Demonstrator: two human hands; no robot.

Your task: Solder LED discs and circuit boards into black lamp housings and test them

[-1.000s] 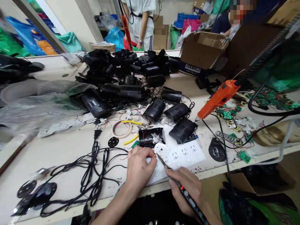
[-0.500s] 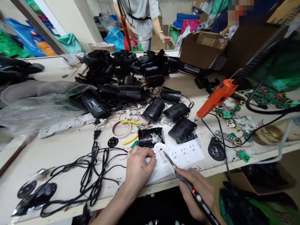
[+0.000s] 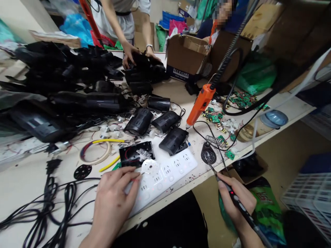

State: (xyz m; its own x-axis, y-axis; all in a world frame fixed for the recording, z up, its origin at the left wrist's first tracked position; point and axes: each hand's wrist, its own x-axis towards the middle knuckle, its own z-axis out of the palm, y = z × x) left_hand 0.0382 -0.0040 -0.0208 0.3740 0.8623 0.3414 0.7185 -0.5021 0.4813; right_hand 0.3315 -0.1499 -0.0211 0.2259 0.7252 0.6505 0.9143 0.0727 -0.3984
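Note:
My left hand (image 3: 117,196) is closed at the near end of the white power strip (image 3: 165,172), its fingertips pinching a small red wire beside a round white disc (image 3: 150,166). The disc rests over the strip, against an open black housing (image 3: 136,153) with a clear part and wires inside. My right hand (image 3: 236,196) grips a black soldering iron (image 3: 243,210) with a red light. The iron's tip touches or hovers just over the dark round dish (image 3: 208,154) of a stand with a coil spring (image 3: 215,140).
An orange electric screwdriver (image 3: 201,105) hangs above black housings (image 3: 173,140). Black cables (image 3: 64,206), a tape roll (image 3: 95,152) and a black disc (image 3: 82,172) lie left. Green circuit boards (image 3: 230,154) are at right. Across the table, a person's hands (image 3: 130,55) touch black parts near a carton (image 3: 187,57).
My right hand has moved the iron right, from the white disc to the dark dish. My left hand stays by the disc. The person opposite has reached down onto the black parts. The view has shifted right.

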